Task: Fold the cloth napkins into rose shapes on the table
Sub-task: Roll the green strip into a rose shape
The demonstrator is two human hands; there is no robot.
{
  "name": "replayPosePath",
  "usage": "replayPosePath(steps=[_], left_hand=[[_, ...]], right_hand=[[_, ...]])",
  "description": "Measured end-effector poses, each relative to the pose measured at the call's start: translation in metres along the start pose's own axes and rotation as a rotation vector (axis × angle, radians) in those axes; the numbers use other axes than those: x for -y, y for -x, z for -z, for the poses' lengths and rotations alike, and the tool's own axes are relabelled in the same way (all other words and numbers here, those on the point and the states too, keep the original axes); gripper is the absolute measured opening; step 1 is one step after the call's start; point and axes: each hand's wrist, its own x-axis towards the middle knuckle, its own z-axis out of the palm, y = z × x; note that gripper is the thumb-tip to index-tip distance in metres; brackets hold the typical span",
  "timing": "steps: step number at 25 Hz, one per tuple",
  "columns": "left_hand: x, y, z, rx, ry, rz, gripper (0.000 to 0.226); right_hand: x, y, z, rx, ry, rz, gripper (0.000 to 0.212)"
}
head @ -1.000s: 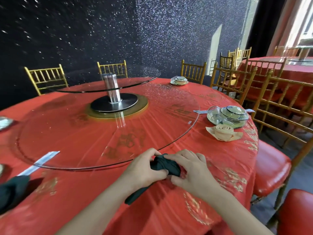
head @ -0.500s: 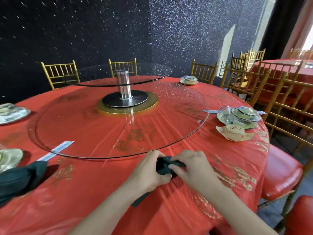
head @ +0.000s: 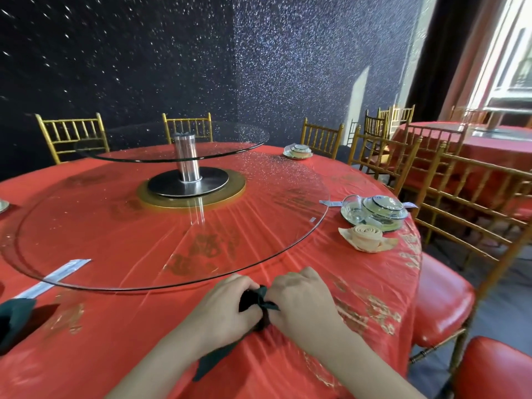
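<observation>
Both hands sit at the near edge of the round table (head: 115, 355) in my feed. The left hand (head: 227, 306) and the right hand (head: 302, 300) are curled round a dark green napkin (head: 253, 301), pinching a tight bundle between them. One corner pokes up by the right thumb, and a long tail trails toward me across the red cloth.

Just beyond the knuckles runs the rim of a large glass turntable (head: 288, 249), with a smaller glass tier (head: 230, 151) raised on a metal post (head: 187, 156) at its centre. To the right lies a beige napkin (head: 367, 236) already rolled into a rose, just beside a place setting (head: 377, 211) of stacked dishes and a glass. A second dark napkin (head: 14, 318) is cut off by the left edge. A pale flat strip (head: 57, 275) lies partly under the turntable rim – I cannot tell what it is. Gold chairs (head: 460, 203) with red seats ring the table.

Gold characters are printed on the cloth, but wrinkles and glass warp them – unreadable. The fingers hide most of the bundle, so its fold is unclear.
</observation>
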Motion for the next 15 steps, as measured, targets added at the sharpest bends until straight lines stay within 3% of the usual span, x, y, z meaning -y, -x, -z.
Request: replayPosePath(steps=[4,8,12,15], left_hand=[[0.0013,-0.0001,-0.0024,-0.032,0.002,-0.001,0.021],[0.0052,-0.0028,-0.0058,-0.011,0.135,0.055,0.033],[0.0058,-0.0042,-0.0051,-0.055,0.151,0.124,0.014],[0.0021,-0.004,-0.0046,-0.072,0.048,0.082,0.006]], right_hand=[[-0.0004,0.0042,-0.0045,-0.003,-0.066,-0.103,0.022],[0.0016,0.0027,-0.0029,-0.029,-0.107,-0.152,0.021],[0.0039,0.0045,-0.003,-0.062,-0.137,-0.168,0.019],[0.0043,0.0069,-0.0034,-0.063,-0.153,-0.193,0.019]])
